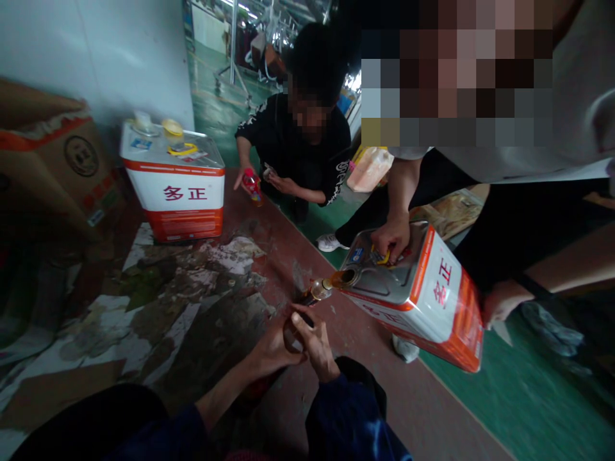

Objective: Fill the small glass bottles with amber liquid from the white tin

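Observation:
A clear plastic bottle [317, 291] with amber liquid in it is tilted towards the spout of a metal can [384, 275]. My left hand [273, 346] is wrapped round its lower part from the left. My right hand [317, 339] closes on it from the right, thumb on top; the palms hide much of the bottle. Amber liquid shows at the can's spout, right by the bottle's mouth. A co-worker's hand grips the can's top handle, and another hand supports its base, so the can leans towards me.
A second metal can [182, 192] stands upright on the left, with small cups on its lid. Behind it, a crouching person holds a red-labelled bottle [251, 182]. A cardboard box [57, 166] is at far left. Torn, stained paper [158, 333] covers the floor.

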The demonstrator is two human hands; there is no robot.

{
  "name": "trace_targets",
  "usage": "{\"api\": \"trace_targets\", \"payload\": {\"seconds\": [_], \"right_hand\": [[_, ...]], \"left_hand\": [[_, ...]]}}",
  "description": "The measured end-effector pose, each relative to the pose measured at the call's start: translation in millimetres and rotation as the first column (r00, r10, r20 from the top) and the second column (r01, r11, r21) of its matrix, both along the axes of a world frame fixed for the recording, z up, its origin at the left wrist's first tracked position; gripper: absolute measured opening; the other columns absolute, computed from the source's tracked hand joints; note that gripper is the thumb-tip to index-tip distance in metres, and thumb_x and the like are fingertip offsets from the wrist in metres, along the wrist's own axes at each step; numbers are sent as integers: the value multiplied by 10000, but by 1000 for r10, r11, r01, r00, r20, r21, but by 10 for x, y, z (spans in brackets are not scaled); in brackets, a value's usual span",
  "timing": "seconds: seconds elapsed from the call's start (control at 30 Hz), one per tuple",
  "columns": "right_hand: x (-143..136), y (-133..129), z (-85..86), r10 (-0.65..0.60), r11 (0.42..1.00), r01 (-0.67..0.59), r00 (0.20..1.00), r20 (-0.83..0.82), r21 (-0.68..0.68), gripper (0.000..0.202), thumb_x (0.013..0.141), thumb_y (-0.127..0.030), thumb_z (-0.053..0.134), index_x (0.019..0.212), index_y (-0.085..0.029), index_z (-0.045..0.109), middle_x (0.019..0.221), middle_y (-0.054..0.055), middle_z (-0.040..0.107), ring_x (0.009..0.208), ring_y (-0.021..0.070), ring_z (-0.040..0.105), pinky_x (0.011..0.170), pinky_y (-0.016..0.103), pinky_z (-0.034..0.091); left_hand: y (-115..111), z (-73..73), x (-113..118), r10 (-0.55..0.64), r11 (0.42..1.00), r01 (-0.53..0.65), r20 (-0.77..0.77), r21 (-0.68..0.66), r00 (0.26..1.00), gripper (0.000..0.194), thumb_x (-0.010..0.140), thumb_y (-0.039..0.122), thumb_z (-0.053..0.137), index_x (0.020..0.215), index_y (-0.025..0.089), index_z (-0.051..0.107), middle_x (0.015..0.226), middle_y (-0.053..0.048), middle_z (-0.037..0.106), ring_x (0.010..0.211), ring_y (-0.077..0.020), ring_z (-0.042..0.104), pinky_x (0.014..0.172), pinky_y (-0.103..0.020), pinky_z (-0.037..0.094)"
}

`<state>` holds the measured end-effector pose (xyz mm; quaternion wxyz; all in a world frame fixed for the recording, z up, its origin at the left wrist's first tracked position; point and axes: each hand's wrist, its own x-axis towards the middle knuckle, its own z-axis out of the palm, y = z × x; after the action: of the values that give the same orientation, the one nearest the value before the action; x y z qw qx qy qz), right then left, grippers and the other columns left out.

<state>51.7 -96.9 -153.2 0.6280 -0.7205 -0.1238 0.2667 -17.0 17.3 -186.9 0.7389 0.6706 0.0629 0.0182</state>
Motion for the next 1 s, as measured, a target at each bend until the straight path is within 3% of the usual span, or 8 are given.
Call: {"api": "trace_targets", "payload": {"seconds": [0.1,0.2,0.3,0.37,0.47,0.63,0.87,1.0], "right_hand": [[52,-124,82,233,949,-247,968,89,195,728,722,-613,760,1329,-251,585,1381,101,584,1312,294,526,1143,469,378],[117,-230,154,383,848,-415,910,162,330,808,682,-590,811,1389,-316,532,1490,78,485,1404,276,431,1196,454,299],[138,-274,185,479,805,-502,864,154,316,807,689,-544,825,1405,-335,514,1423,74,558,1329,267,520,1132,441,385],[124,-270,185,509,808,-530,848,145,258,752,705,-547,809,1373,-305,560,1306,76,645,1208,265,611,1047,420,463],[84,-237,165,467,845,-486,874,134,223,635,773,-550,746,1327,-271,611,1104,67,726,1060,241,670,947,390,516],[37,-190,109,339,912,-346,938,69,220,563,825,-506,708,1313,-236,628,1030,84,735,926,199,682,876,360,531],[23,-175,92,252,948,-255,967,38,189,520,805,-506,725,1218,-194,672,960,111,743,848,203,678,834,396,531],[28,-161,87,218,962,-222,975,40,162,522,798,-517,729,1197,-185,678,913,109,740,865,212,676,860,414,520]], "left_hand": [[148,115,-2,-221,962,210,-46,-176,974,616,565,194,821,1108,173,530,1001,-25,646,922,-210,625,753,-297,479],[219,162,35,-450,834,431,26,-345,892,672,548,196,850,1153,168,559,999,-31,675,873,-184,623,740,-286,463],[212,129,65,-555,715,543,116,-440,824,748,496,196,890,1182,184,591,992,-22,691,878,-174,622,809,-296,466],[203,110,71,-575,685,552,113,-475,811,792,460,193,908,1190,204,599,997,-12,696,878,-173,623,810,-289,465],[216,128,65,-558,710,534,95,-460,824,772,471,201,894,1185,204,599,970,-3,698,845,-168,620,756,-270,460],[241,141,56,-499,843,482,-15,-239,866,670,569,177,796,1196,181,560,870,26,671,792,-146,588,656,-237,447],[139,10,40,-409,900,398,-31,-181,912,656,597,185,774,1210,177,540,895,-1,652,737,-135,572,622,-240,439],[91,5,36,-369,924,367,-1,-110,929,517,622,186,763,1103,174,574,863,19,634,745,-123,556,639,-232,434]]}}
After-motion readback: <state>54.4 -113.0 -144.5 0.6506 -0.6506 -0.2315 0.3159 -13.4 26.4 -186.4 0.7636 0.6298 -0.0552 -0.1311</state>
